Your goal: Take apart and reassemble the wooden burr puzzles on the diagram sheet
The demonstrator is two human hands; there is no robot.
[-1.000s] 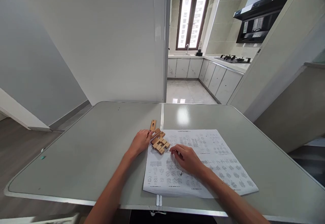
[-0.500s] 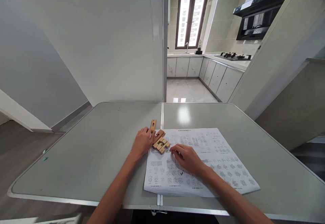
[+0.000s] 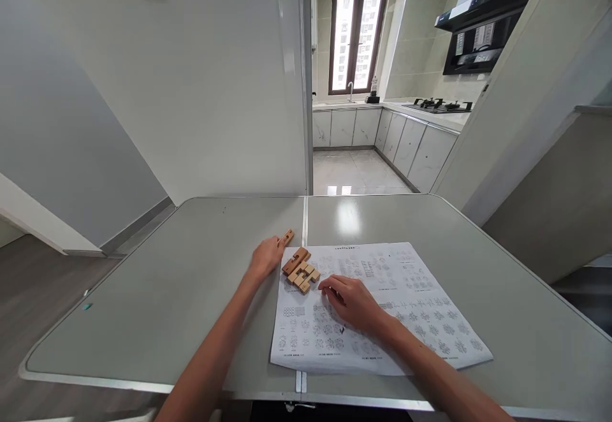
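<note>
My left hand (image 3: 268, 256) has its fingers closed on the near end of a slotted wooden puzzle piece (image 3: 287, 236), which tilts away to the upper right. Just below it, notched brown wooden puzzle pieces (image 3: 296, 260) lie against a cluster of lighter wooden blocks (image 3: 303, 276) on the printed sheet (image 3: 382, 345). My right hand (image 3: 351, 298) rests on that sheet to the right of the cluster, apart from it. Its fingers are curled together, and anything between the fingertips is too small to make out.
The sheet, covered in small diagrams, lies across the metal seam of a grey folding table (image 3: 143, 307). A small green bit (image 3: 87, 306) sits near the table's left edge. Behind the table stand a white wall and a doorway into a kitchen with a gas stove (image 3: 437, 106).
My left hand has moved off the brown pieces up to the slotted piece, which is now turned to the right. The right hand has stayed in place.
</note>
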